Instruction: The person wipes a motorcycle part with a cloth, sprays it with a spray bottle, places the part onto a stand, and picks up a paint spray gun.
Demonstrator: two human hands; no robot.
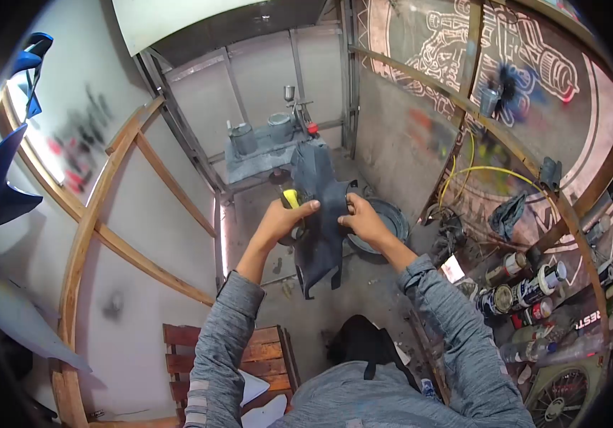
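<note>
A dark grey-blue moulded panel [317, 235] hangs upright in front of me, held at both side edges. My left hand [284, 221] pinches its left edge, with a yellow item [291, 198] at the fingers. What the yellow item belongs to cannot be made out. On the panel's right edge, near a small notch, my right hand [363, 220] is closed with thumb and fingers. Behind the panel's right side, a dark round basin [396, 220] stands on the floor.
A dusty bench [258, 165] with cans and a spray gun [299, 108] stands ahead. Wooden frames [82, 250] line the left wall. A slatted wooden seat [267, 357] is at lower left. Cans and bottles [528, 292], a yellow hose [495, 168] and a fan [560, 403] are at right.
</note>
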